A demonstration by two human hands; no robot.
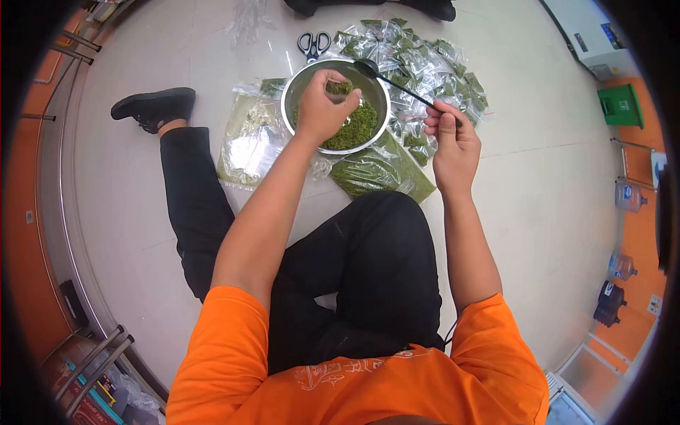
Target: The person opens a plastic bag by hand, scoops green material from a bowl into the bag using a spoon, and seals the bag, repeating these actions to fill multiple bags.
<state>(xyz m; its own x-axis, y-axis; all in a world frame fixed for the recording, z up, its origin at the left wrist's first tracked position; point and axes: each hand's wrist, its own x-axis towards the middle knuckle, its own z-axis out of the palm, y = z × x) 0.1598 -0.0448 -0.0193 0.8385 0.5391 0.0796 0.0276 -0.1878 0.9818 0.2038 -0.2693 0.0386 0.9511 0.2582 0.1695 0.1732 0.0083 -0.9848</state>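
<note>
A metal bowl [381, 106] sits on the floor with loose, moss-like green material [358, 127] in it. My left hand [322, 110] is over the bowl's left side, its fingers closed around a clump of green material [339, 88]. Between the thumb and fingers of my right hand [457, 149], to the right of the bowl, is the handle of a black spoon [404, 88]. The spoon's head overlaps the bowl's upper right rim in this view.
Many small clear bags of green material [425, 64] lie in a heap right of the bowl. A larger green-filled bag [375, 170] rests below it, and a clear plastic bag [248, 145] to its left. Scissors [313, 46] lie behind. Another person's dark-clothed legs [411, 6] show at the top.
</note>
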